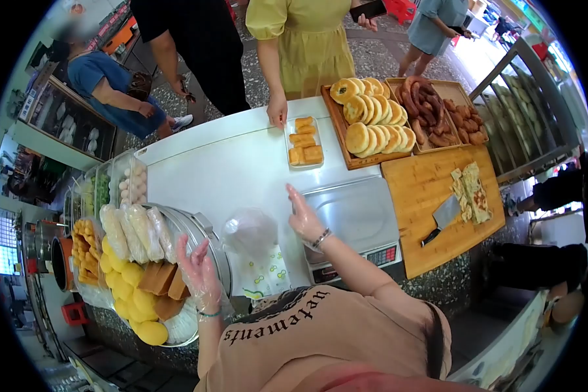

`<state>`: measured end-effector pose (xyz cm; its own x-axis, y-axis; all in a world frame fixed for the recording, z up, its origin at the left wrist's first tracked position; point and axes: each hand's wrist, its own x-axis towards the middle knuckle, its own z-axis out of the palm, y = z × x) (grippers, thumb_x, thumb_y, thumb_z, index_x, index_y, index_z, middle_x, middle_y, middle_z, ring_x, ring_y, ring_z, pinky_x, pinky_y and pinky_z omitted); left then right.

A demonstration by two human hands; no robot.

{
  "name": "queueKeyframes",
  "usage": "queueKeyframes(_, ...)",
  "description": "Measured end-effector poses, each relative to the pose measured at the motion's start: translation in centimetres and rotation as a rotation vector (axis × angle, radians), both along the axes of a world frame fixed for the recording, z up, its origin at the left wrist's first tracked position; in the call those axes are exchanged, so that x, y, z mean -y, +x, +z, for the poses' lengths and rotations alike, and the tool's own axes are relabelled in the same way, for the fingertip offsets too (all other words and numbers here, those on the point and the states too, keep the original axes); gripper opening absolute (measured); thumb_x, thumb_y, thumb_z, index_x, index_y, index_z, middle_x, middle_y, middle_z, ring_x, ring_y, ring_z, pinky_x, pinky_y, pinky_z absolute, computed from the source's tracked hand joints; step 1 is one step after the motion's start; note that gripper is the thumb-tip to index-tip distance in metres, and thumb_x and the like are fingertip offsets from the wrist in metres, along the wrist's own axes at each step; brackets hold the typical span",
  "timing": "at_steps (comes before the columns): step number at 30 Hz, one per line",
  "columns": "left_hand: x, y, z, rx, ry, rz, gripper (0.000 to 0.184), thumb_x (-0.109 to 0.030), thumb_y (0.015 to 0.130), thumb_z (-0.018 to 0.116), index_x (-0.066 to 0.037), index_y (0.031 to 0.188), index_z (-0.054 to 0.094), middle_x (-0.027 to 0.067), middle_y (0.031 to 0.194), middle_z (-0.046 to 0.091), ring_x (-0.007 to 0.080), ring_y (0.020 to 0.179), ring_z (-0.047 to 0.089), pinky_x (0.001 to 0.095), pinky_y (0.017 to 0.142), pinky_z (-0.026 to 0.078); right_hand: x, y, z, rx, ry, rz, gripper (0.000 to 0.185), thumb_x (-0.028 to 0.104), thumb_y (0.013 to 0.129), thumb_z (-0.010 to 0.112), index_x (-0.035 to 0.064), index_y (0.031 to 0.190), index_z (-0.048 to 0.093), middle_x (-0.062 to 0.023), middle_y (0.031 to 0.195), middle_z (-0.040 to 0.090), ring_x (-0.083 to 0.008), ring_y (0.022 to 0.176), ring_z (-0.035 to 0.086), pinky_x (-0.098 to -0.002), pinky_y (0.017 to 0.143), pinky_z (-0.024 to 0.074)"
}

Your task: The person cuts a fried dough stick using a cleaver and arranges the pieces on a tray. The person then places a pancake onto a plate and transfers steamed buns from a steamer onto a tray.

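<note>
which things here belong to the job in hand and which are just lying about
Likely the job, near the left hand or right hand: brown cakes, plastic bag, scale.
Probably just lying about: cleaver, cutting board, round breads, eggs.

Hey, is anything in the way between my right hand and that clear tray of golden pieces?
Nothing visible: only the white countertop shows between your right hand and the near edge of the clear tray. Another person's hand is by its far left corner, outside that path.
</note>
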<state>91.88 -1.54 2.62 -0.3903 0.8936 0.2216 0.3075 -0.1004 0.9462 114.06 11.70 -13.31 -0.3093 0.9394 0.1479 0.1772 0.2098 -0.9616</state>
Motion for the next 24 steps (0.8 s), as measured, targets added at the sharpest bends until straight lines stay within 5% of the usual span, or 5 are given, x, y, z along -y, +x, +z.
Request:
queueKeyframes(5, 0.9, 0.6, -0.8, 0.029, 0.015, -0.023, 0.063, -0.015, 0.092, 0.051, 0.0, 0.143, 0.019, 0.0147, 0.145, 0.028, 0.0293, 0.116, 0.052, 0.0384, 0.1, 0.038, -2.2, 2.8, 4.5, 0.127, 0.31, -0.173, 0.08, -0.001, 0.067, 0.047, 0.0001, 0.143, 0.023, -0.0305, 0.143, 0.026, -0.0436, 0.135, 0.023, -0.0431, 0.113, 0.0197)
queueKeyframes(8, 0.5, 0.6, -0.4, 0.033, 0.029, -0.011, 0.062, -0.015, 0.092, 0.05, 0.0, 0.143, 0.018, 0.0152, 0.146, 0.028, 0.0303, 0.117, 0.052, 0.0389, 0.099, 0.039, -3.7, 3.9, 7.1, 0.238, 0.389, -0.22, 0.081, 0.001, 0.068, 0.05, -0.0003, 0.144, 0.022, -0.0254, 0.147, 0.023, -0.0398, 0.138, 0.019, -0.042, 0.114, 0.0179)
queueKeyframes(15, -0.3, 1.0, -0.2, 0.029, 0.027, -0.026, 0.062, -0.015, 0.093, 0.05, 0.0, 0.144, 0.018, 0.0141, 0.147, 0.026, 0.0297, 0.117, 0.052, 0.0393, 0.1, 0.039, -1.3, 3.3, 11.4, 0.295, 0.352, -0.23, 0.088, 0.005, 0.067, 0.056, 0.0044, 0.146, 0.018, -0.0259, 0.15, 0.014, -0.041, 0.139, 0.017, -0.0434, 0.114, 0.0166)
queueKeyframes(24, -0.2, 0.4, -1.2, 0.084, 0.004, -0.08, 0.062, -0.007, 0.091, 0.049, -0.001, 0.144, 0.018, 0.013, 0.146, 0.027, 0.0273, 0.118, 0.05, 0.0391, 0.1, 0.039, 7.3, -1.5, 10.6, 0.124, 0.253, 0.349, 0.083, 0.005, 0.072, 0.059, 0.0084, 0.146, 0.021, -0.0243, 0.151, 0.013, -0.042, 0.137, 0.021, -0.0442, 0.111, 0.024)
